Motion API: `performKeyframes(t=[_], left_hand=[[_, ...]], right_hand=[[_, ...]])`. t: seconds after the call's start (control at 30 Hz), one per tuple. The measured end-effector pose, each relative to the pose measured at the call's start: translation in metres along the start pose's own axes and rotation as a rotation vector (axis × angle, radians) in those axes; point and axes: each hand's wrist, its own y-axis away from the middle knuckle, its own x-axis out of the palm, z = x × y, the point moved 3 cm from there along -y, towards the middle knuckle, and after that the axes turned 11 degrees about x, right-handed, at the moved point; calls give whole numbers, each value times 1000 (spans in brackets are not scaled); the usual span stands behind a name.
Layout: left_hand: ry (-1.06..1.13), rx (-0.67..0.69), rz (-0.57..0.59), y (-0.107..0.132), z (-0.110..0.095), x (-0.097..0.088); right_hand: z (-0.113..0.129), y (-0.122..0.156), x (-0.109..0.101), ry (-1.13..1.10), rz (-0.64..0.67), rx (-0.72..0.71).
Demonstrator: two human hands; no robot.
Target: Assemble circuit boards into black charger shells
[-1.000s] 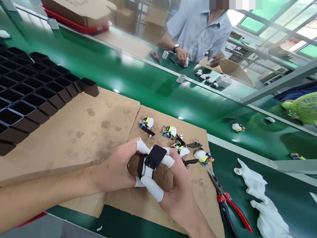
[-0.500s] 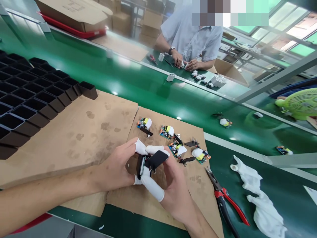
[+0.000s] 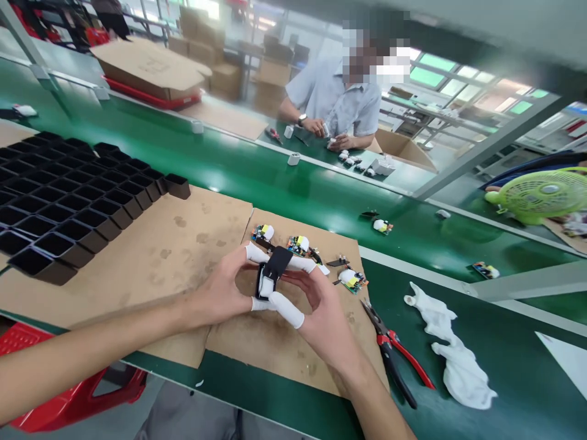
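Observation:
My left hand (image 3: pixel 222 284), with white finger cots on thumb and fingers, grips a small open black plastic housing (image 3: pixel 260 287) from the left. A white piece shows inside the housing's mouth. My right hand (image 3: pixel 321 299), also in finger cots, closes in from the right, its thumb at the lower edge of the mouth. Its upper fingers are at a flat black cover (image 3: pixel 279 263) that tilts up over the opening. Just beyond my hands lie several circuit boards, among them one circuit board (image 3: pixel 299 244) and another circuit board (image 3: pixel 352 279) with yellow and white parts.
Rows of black housings (image 3: pixel 59 208) stand at left on cardboard (image 3: pixel 151 269). Red-handled pliers (image 3: pixel 389 342) and crumpled white cloths (image 3: pixel 463 373) lie at right. A green belt (image 3: pixel 220 174) carries boards and white cases. Across it a co-worker (image 3: pixel 334 104) handles small parts. A green fan (image 3: pixel 545 195) stands right.
My view has shifted, bringing the red stool and my lap into sight. The housing has turned so its mouth faces me more, and the cover stands more upright above it.

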Motion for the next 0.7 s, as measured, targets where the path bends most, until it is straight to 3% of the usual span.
performKeyframes(t=[0.13, 0.3, 0.4, 0.53, 0.7], left_hand=[[-82, 37, -69, 2, -45, 4], [-221, -15, -288, 44, -93, 23], [-318, -6, -397, 76, -110, 37], [-463, 76, -440, 105, -131, 49], [-679, 211, -430, 119, -149, 57]], right_hand=[[24, 39, 3, 143, -94, -103], [26, 105, 34, 236, -267, -394], [18, 135, 53, 268, -363, -474], [14, 161, 67, 294, -413, -571], [19, 172, 67, 136, -340, -568]])
